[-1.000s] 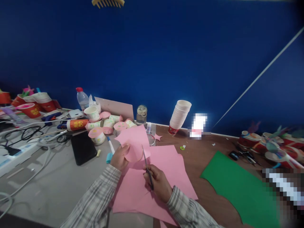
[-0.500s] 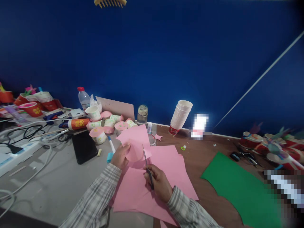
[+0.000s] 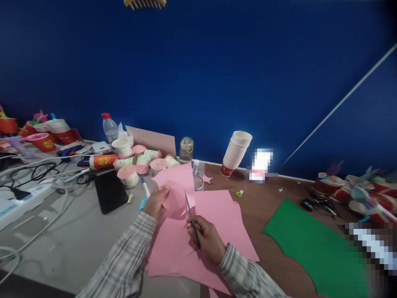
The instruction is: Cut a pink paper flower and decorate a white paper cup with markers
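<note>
My left hand (image 3: 157, 202) pinches the left edge of a piece of pink paper (image 3: 178, 184), held up over the table. In my right hand (image 3: 206, 238) is a pair of scissors (image 3: 192, 221), its fingers wrapped round the dark handles. The blades point up and away from me and lie at the paper's lower right part, where a cut edge shows. Beneath both hands several larger pink sheets (image 3: 223, 244) lie flat, overlapping one another. Just beyond the held piece lies a small pink paper star (image 3: 207, 179).
Paper cups with pink paper (image 3: 128, 176) cluster behind my left hand, near a black phone (image 3: 110, 192) and a glass jar (image 3: 186, 150). A leaning stack of white cups (image 3: 236, 153) stands at the wall. Green paper (image 3: 310, 244) lies right; cables and a power strip (image 3: 27, 203) lie left.
The scissors and the held pink paper have shifted very slightly to the left, and the blades look closer together. Both hands keep their grips.
</note>
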The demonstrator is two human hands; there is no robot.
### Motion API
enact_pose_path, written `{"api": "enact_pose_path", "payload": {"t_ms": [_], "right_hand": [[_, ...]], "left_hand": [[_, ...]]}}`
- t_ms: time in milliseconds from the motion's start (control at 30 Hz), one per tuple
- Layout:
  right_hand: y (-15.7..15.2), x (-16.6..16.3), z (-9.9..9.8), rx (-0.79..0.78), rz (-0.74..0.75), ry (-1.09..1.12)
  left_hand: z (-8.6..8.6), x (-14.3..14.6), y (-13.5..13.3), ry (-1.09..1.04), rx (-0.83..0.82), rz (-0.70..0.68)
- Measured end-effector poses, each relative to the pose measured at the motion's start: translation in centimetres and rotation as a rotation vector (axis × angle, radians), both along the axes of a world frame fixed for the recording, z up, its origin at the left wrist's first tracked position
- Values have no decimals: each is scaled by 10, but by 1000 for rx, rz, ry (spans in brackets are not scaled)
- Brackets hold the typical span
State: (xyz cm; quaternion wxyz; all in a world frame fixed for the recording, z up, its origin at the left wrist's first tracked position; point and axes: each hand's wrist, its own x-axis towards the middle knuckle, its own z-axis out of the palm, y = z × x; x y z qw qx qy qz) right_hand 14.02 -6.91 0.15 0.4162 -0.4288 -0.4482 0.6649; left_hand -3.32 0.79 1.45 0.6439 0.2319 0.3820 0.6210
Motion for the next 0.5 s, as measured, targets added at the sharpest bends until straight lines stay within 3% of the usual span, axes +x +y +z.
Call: {"api": "enact_pose_path", "payload": {"t_ms": [233, 500], "right_hand": [[1, 2, 1, 43, 3, -115], [1, 4, 2, 16, 68, -63]], "left_hand": [[2, -4, 0, 10, 17, -8], [2, -3, 3, 10, 6, 3]]}}
